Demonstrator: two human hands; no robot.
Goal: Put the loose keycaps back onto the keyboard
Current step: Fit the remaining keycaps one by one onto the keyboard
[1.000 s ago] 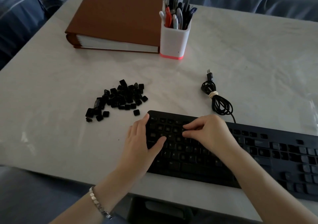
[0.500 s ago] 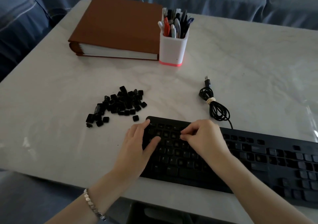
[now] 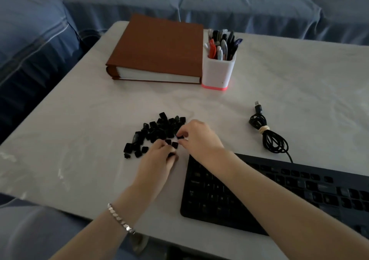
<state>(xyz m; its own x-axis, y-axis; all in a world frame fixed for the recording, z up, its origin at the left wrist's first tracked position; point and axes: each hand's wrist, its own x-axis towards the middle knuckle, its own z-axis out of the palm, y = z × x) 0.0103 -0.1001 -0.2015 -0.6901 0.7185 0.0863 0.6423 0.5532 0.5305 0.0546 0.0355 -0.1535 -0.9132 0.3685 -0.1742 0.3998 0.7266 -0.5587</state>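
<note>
A pile of loose black keycaps [image 3: 154, 132] lies on the white table [image 3: 79, 139], left of and beyond the black keyboard [image 3: 259, 191]. My right hand [image 3: 201, 139] is at the pile's right edge, its thumb and forefinger pinching a small keycap [image 3: 180, 137]. At the pile's near edge, my left hand [image 3: 157, 161] has curled fingers and thumb closed round another keycap [image 3: 171, 155]. Both forearms cross the keyboard's left end and hide part of it. Some key places on the keyboard look bare, though the dim light blurs the detail.
A brown binder [image 3: 159, 48] and a white pen holder [image 3: 218, 72] full of pens stand at the back of the table. The keyboard's coiled USB cable [image 3: 267, 133] lies to the right of the pile. A blue sofa [image 3: 40, 40] surrounds the table's far and left sides.
Both hands have left the keyboard's left end and moved up and left to the keycap pile, where each has taken a keycap. My view has tilted up.
</note>
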